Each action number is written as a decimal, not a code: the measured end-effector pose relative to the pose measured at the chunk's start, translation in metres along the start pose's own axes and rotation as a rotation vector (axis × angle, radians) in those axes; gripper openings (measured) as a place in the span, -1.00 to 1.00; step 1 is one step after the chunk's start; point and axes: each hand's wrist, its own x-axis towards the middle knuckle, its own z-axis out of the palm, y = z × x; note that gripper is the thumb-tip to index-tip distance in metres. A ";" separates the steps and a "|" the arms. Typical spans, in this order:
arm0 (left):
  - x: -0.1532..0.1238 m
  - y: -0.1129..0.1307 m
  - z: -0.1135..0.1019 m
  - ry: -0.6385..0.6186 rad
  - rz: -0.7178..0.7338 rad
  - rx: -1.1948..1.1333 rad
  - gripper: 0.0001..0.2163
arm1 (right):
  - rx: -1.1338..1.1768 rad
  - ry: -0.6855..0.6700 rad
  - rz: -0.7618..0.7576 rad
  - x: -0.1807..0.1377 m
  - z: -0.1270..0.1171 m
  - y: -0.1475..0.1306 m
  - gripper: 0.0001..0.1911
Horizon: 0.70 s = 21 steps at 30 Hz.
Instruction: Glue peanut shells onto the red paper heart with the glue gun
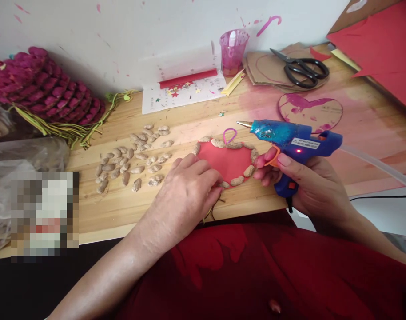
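Your right hand [311, 178] has its fingers wrapped round the grip of the blue plastic hot-glue gun [283, 132], some of them at the orange trigger [272, 157]. The metal nozzle [244, 124] points leftward, apparently raised over the wooden desk [189, 118]. The small red light [299, 150] on the gun's side is lit, so treat the tip as hot. Aim it away from your left hand [191, 184], whose fingers are bent and drawn close together at the near left edge of the flat red sheet [224, 161]; their tips are partly hidden, so I cannot tell whether they pinch anything.

That sheet lies on the desk in front of you, with tan, ridged peanuts in their shells [236, 181] along its far, right and near edges. The stretch behind your left hand is out of sight. To seat each shell well, judge its fit dry against its neighbour, use a small bead on the underside, and press lightly without dragging. Lay it lengthwise along the rim so the outline reads evenly. Choose similar sizes from the loose tan peanuts [125, 168] scattered to the left. Mind the thin purple loop [230, 129] at the far edge: stray glue could stiffen it.
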 end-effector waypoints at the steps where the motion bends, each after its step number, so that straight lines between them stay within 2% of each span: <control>1: 0.000 0.001 0.000 -0.002 -0.003 0.002 -0.93 | 0.003 0.001 0.004 0.000 0.000 0.000 -0.89; 9: -0.002 0.001 0.001 0.016 0.003 0.003 -0.92 | -0.007 -0.032 -0.008 0.001 0.000 0.000 -0.87; 12: -0.009 -0.005 -0.006 0.113 -0.018 -0.008 -0.91 | -0.009 -0.024 -0.009 0.001 0.000 0.000 -0.87; 16: -0.022 -0.014 -0.018 0.253 -0.116 0.039 -0.83 | -0.018 -0.008 0.006 0.001 0.001 -0.001 -0.85; 21: -0.033 -0.017 -0.020 0.283 -0.143 0.057 -0.78 | -0.009 0.027 0.031 0.000 0.003 -0.001 -0.85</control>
